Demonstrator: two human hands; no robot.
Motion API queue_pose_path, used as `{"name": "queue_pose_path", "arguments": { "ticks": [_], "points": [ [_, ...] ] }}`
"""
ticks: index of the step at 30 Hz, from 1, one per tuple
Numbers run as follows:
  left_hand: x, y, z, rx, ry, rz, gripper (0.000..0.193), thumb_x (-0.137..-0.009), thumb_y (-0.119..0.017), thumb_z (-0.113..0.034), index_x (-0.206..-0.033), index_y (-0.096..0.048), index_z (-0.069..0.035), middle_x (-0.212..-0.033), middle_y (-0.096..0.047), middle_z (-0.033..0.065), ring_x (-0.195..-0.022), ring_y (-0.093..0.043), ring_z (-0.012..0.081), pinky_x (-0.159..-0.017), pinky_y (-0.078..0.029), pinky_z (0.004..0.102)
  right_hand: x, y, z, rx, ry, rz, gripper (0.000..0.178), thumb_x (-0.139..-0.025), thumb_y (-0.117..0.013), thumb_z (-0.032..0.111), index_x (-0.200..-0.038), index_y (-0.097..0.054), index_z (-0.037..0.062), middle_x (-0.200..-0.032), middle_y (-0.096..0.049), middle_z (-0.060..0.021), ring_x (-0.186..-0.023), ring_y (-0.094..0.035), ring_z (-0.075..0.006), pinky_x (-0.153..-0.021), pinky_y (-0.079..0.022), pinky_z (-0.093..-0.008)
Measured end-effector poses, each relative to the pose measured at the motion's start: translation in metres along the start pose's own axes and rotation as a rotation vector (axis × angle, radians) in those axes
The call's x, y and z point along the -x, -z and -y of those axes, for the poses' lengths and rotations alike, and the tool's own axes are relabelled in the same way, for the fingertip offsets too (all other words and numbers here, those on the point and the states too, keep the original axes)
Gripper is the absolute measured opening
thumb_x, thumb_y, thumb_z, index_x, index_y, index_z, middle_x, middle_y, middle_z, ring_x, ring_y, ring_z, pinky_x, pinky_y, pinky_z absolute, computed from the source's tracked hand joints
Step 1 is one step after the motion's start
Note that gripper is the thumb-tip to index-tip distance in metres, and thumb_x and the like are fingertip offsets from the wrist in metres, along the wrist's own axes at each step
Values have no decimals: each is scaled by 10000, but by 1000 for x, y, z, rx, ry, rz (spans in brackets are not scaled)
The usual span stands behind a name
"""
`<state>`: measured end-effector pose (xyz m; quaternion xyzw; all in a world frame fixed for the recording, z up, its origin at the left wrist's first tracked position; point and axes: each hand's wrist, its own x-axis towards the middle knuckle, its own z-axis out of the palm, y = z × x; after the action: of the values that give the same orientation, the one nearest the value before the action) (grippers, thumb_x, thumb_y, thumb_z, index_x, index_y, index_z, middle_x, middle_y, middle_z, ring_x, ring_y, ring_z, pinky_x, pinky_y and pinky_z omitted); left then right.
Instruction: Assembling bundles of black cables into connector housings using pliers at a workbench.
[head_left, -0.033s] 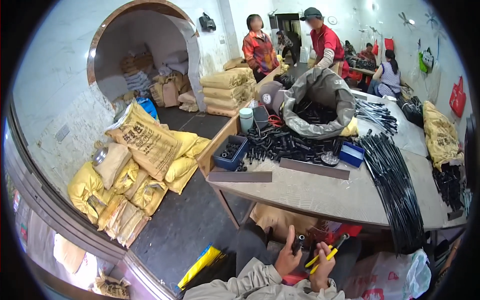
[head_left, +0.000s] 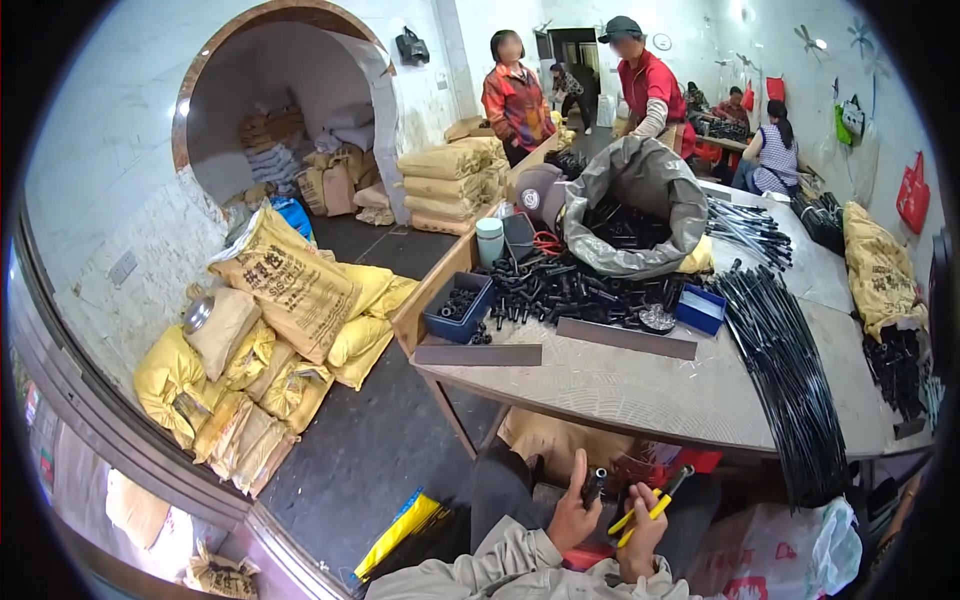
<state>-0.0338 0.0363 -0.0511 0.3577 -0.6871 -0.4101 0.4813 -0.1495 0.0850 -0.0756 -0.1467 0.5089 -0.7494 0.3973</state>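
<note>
Over my lap, below the table's front edge, my left hand is closed on a small black tubular part with a round, hollow end facing up. My thumb stands up beside it. Just to the right, my right hand grips pliers with yellow handles; their dark jaws point up and to the right, apart from the part. Many similar black parts lie piled on the table ahead. More of them fill a grey sack with its mouth open behind the pile.
A blue bin, metal strips, a small blue box and long black rods lie on the table; the rods overhang its front edge. Yellow sacks are stacked at left. Two people stand beyond the table; others sit farther back.
</note>
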Motion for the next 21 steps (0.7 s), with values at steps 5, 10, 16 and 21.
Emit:
{"name": "queue_pose_path", "arguments": {
  "ticks": [5, 10, 16, 21],
  "points": [
    [-7, 4, -11, 104, 13, 24, 772, -763, -440, 92, -1398, -10, 4, -1452, -131, 203, -1349, -170, 254, -1042, -213, 289, 2, -4, 1, 41, 38, 69, 300, -855, -524, 38, -1140, -523, -54, -1021, -608, -113, -880, -576, -145, -783, -451, -244],
    [-7, 7, -6, 88, 1, 37, 781, -757, -436, 99, -1401, -7, -4, -1456, -123, 201, -1350, -167, 256, -1037, -219, 287, 7, -13, 5, 97, -23, 119, 286, -846, -514, 23, -1118, -540, -60, -1024, -609, -119, -893, -567, -148, -796, -429, -231],
    [-14, 9, -4, 104, 16, -6, 770, -763, -433, 88, -1400, -9, -1, -1452, -119, 215, -1356, -140, 266, -1039, -212, 289, 8, -18, 4, 130, -32, 134, 293, -834, -522, 23, -1114, -550, -56, -1023, -618, -112, -863, -566, -127, -770, -424, -210],
    [-18, 15, 1, -62, -33, -95, 784, -743, -461, 74, -1405, -54, -35, -1412, -208, 244, -1287, -280, 344, -970, -356, 325, 10, -19, -1, 141, -28, 152, 267, -828, -527, 24, -1078, -563, -63, -987, -609, -127, -889, -576, -162, -795, -437, -247]
  ]
}}
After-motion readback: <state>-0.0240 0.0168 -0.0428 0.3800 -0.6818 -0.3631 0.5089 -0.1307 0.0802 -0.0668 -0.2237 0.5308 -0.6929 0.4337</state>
